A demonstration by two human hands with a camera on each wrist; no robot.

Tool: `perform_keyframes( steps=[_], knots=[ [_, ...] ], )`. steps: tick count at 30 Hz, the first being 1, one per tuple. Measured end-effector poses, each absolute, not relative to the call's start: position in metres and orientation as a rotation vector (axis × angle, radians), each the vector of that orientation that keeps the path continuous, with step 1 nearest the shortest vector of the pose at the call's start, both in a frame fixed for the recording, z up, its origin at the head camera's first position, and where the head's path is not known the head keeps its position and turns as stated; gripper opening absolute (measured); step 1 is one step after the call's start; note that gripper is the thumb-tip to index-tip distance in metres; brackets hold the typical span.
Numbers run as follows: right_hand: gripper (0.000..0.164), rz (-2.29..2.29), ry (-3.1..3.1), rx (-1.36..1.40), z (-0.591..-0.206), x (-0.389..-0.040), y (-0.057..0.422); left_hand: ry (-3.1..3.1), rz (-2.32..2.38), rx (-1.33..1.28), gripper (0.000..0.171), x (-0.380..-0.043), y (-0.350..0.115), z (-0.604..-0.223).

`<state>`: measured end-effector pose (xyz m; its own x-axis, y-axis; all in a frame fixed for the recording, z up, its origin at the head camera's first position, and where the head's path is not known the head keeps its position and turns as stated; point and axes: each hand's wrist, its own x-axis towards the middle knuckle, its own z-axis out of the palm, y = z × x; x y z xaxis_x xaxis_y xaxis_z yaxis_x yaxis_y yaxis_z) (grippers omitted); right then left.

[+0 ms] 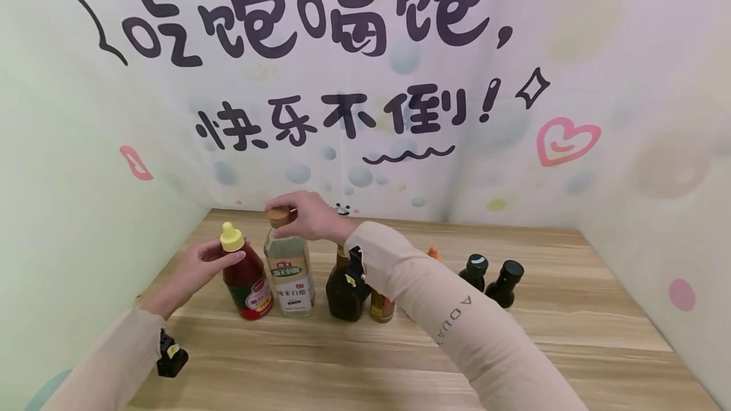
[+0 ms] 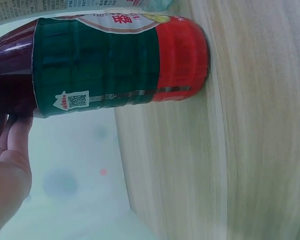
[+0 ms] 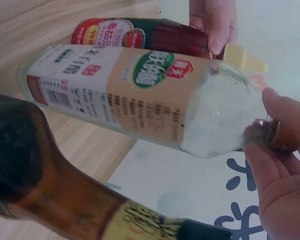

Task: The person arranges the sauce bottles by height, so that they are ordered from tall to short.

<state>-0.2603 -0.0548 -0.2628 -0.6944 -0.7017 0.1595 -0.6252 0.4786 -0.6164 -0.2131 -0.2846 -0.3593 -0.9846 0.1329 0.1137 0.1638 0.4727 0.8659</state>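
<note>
A ketchup bottle (image 1: 248, 287) with a yellow nozzle cap (image 1: 232, 237) stands upright at the left of the row. My left hand (image 1: 197, 271) grips it high up near the neck, thumb in front; its base meets the table in the left wrist view. Right beside it is a clear glass bottle of white rice vinegar (image 1: 292, 281), also upright. My right hand (image 1: 311, 215) holds its brown cap (image 1: 280, 215) between thumb and fingers, seen from below in the right wrist view. The vinegar bottle's neck is partly covered by that hand.
To the right stand a dark sauce bottle (image 1: 345, 290), a small bottle (image 1: 382, 306) and two black-capped bottles (image 1: 475, 271) (image 1: 506, 284). An orange tip (image 1: 433, 252) shows behind my right sleeve. The wooden table (image 1: 320, 366) meets a printed backdrop (image 1: 365, 182) at the rear.
</note>
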Motion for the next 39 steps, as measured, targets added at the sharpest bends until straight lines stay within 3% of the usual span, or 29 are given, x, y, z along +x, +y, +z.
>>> perform_keyframes(
  steps=[25, 39],
  knots=[
    [0.035, -0.873, 2.647, -1.132, -0.243, -0.274, -0.068, -2.655, -1.548, -0.219, 0.048, -0.214, -0.282, -0.364],
    [0.037, -1.08, 2.786, -0.946, -0.246, -0.299, -0.081, -2.626, -1.61, -0.217, 0.05, -0.214, -0.283, -0.367]
  ],
)
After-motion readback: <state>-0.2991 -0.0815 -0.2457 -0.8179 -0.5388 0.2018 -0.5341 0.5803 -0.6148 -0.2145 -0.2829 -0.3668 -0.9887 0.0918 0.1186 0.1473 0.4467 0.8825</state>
